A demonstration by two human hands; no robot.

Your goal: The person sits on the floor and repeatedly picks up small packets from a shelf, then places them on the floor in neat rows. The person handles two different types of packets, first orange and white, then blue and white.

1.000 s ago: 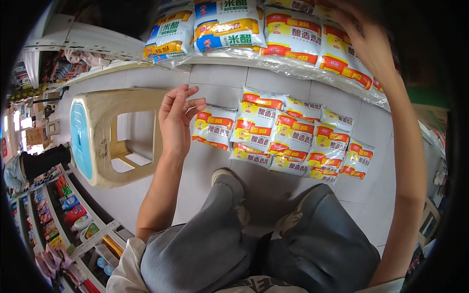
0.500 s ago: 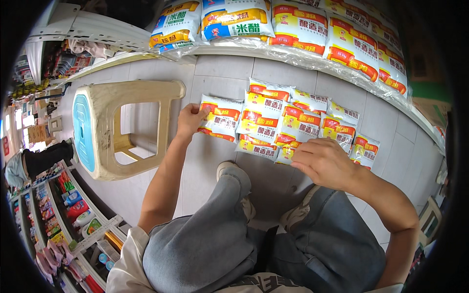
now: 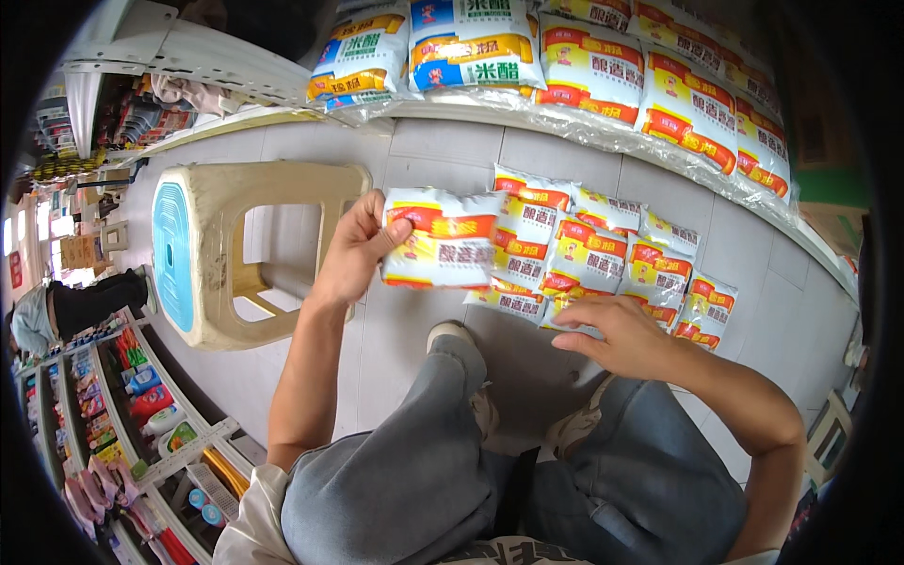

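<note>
The left hand (image 3: 360, 252) pinches the left end of a white, red and yellow packet (image 3: 443, 240), thumb on top, just right of the stool (image 3: 202, 292). The right hand (image 3: 621, 337), thumb and fingers parted, is at the packet group (image 3: 586, 252) farther right of the stool; contact is unclear. Floor tiles (image 3: 443, 146) show between stool and packet group. Beyond, upper right of the stool, clear plastic wrap (image 3: 650, 147) edges stacked bags (image 3: 593, 71).
</note>
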